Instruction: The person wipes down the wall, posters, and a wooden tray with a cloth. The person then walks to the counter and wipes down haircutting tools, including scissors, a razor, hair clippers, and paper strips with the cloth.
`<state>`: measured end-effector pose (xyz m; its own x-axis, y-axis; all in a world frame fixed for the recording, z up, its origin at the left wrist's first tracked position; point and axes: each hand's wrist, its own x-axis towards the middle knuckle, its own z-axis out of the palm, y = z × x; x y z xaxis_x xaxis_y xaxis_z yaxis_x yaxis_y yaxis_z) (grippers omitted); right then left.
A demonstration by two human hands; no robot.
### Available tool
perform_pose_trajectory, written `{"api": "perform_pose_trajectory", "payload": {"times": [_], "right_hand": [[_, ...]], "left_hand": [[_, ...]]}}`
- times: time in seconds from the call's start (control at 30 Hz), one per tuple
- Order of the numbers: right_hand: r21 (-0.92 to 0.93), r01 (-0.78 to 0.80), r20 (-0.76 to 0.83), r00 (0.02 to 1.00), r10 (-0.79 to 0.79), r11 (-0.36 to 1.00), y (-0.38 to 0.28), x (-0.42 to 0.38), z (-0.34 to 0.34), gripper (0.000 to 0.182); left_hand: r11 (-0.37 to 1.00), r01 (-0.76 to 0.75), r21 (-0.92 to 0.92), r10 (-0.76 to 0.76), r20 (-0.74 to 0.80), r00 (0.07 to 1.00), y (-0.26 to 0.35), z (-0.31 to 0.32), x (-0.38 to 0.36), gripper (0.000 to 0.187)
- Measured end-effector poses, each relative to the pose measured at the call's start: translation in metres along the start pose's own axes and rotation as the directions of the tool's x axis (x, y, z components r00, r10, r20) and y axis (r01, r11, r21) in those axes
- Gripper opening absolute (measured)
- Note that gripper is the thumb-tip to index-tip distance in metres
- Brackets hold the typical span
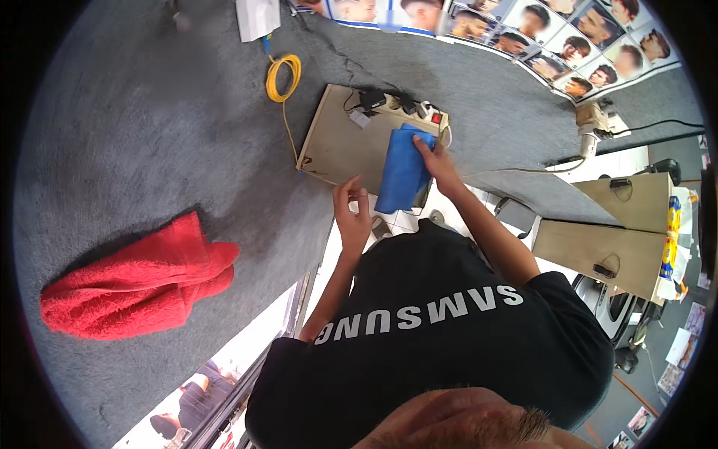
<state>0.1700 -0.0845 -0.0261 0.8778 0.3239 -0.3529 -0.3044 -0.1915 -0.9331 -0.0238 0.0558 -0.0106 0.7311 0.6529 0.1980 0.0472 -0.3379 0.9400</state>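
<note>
A folded blue cloth (402, 176) hangs from my right hand (441, 166), the thumb lying over its upper edge and the fingers behind it, hidden. Just left of the cloth, my left hand (351, 213) is raised with its fingers bent and apart, holding nothing and not touching the cloth. Beyond both hands is a beige cabinet top (336, 127), with a power strip (419, 111) carrying several plugs and black adapters along its far edge. The cloth covers part of that top.
A red towel (142, 288) hangs on the grey wall at left. A coiled yellow cable (283, 78) hangs near the cabinet. Haircut posters (523, 37) line the far wall. Beige cupboards (591, 251) stand at right, with a grey chair (516, 218) beside them.
</note>
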Motion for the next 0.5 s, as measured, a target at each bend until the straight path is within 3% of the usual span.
{"api": "perform_pose_trajectory", "payload": {"times": [0.03, 0.07, 0.13, 0.17, 0.27, 0.3, 0.4, 0.5], "right_hand": [[-0.249, 0.171, -0.145, 0.967, -0.211, 0.953, 0.029, 0.013, 0.014, 0.064], [-0.454, 0.264, -0.103, 0.933, -0.345, 0.851, 0.032, 0.015, 0.018, 0.065], [-0.769, 0.388, 0.057, 0.833, -0.55, 0.508, 0.037, 0.005, 0.029, 0.068], [-0.675, 0.42, 0.165, 0.888, -0.43, 0.607, 0.039, -0.001, 0.035, 0.077], [-0.772, 0.48, 0.233, 0.823, -0.517, 0.416, 0.087, -0.002, 0.062, 0.086], [-0.818, 0.416, 0.244, 0.877, -0.414, 0.399, 0.091, -0.005, 0.068, 0.096], [-0.871, 0.435, 0.287, 0.826, -0.485, 0.226, 0.102, -0.007, 0.077, 0.098], [-0.858, 0.469, 0.308, 0.796, -0.522, 0.21, 0.108, -0.003, 0.078, 0.092]], "left_hand": [[1.0, 0.007, -0.002, -0.007, 0.013, 1.0, -0.008, -0.009, -0.002, 0.028], [1.0, 0.008, -0.015, -0.008, 0.02, 1.0, -0.015, -0.012, 0.0, 0.029], [1.0, 0.021, 0.02, -0.022, 0.048, 0.999, -0.023, -0.025, -0.002, 0.029], [0.999, 0.028, 0.034, -0.03, 0.063, 0.998, -0.025, -0.028, -0.002, 0.029], [0.998, 0.024, 0.05, -0.029, 0.094, 0.995, -0.035, -0.041, -0.001, 0.029], [0.998, 0.019, 0.066, -0.025, 0.095, 0.995, -0.037, -0.044, 0.001, 0.03], [0.995, 0.026, 0.1, -0.034, 0.077, 0.996, -0.044, -0.049, 0.003, 0.03], [0.993, 0.069, 0.099, -0.075, 0.059, 0.995, -0.055, -0.049, -0.005, 0.029]]}}
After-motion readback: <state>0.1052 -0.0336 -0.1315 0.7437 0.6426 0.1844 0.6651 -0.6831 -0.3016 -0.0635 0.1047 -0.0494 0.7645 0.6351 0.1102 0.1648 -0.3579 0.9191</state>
